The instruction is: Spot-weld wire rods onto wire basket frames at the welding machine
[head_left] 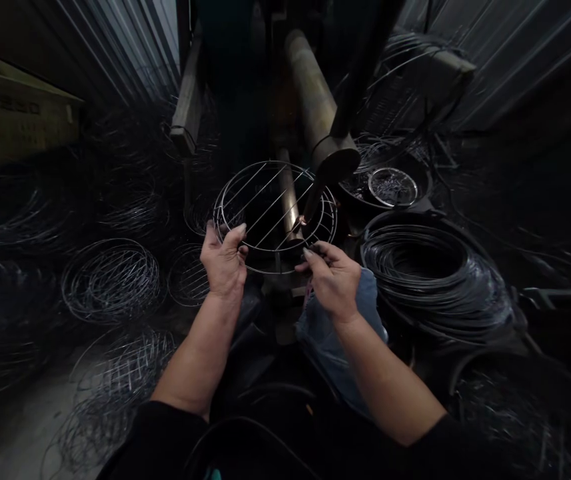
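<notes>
A round wire rack [256, 212] with parallel cross wires hangs tilted in front of me, at the electrodes of what looks like a spot welder. My left hand [224, 259] pinches its left rim between thumb and fingers. My right hand [331, 272] is closed at the near right rim, fingertips pressed together; whether they grip the rim or a small piece of wire I cannot make out. Just beyond the right fingertips, the upper electrode tip [302, 220] meets the lower electrode bar [289, 193] close to the rack's right side.
Stacks of round wire racks [111, 280] lie on the floor to the left. At the right sit a large wire ring bundle [425, 267] and a pan holding a small round bowl [392, 187] of short metal pieces. A thick metal cylinder [315, 93] juts overhead. Blue cloth [365, 313] lies under my right forearm.
</notes>
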A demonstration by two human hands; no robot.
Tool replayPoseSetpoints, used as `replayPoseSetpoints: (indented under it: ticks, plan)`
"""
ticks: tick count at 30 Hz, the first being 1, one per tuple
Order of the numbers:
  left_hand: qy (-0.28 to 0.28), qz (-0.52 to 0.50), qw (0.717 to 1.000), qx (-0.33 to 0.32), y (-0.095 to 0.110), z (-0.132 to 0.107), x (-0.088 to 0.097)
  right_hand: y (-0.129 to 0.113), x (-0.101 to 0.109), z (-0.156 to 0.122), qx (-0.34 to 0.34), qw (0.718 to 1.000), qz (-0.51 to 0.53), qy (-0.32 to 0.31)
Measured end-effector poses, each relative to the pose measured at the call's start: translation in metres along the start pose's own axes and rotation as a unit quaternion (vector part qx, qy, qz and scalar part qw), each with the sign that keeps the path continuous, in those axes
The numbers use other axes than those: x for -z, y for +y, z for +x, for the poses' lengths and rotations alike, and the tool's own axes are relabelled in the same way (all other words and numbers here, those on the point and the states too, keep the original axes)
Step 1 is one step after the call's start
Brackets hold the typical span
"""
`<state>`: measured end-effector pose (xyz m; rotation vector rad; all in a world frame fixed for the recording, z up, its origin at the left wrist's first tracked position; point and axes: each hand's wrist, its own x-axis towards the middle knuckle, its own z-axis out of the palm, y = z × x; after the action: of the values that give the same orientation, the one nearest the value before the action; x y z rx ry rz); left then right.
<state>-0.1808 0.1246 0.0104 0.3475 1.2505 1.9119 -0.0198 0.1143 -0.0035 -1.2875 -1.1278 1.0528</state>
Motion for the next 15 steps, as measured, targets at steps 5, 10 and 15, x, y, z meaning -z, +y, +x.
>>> replayPoseSetpoints:
  ticks: [5, 10, 15]
  plan:
    - [-0.009, -0.012, 1.0, -0.001, -0.003, 0.005, -0.002, 0.001, -0.004, 0.0, 0.004, 1.0, 0.016, 0.005]
    - [0.0, -0.025, 1.0, 0.006, -0.002, 0.012, -0.009, 0.0, -0.008, 0.004, 0.058, 0.998, 0.0, 0.024]
    - [0.005, -0.029, 0.999, 0.012, 0.0, 0.019, -0.015, 0.005, -0.011, 0.009, 0.088, 0.995, -0.004, 0.04]
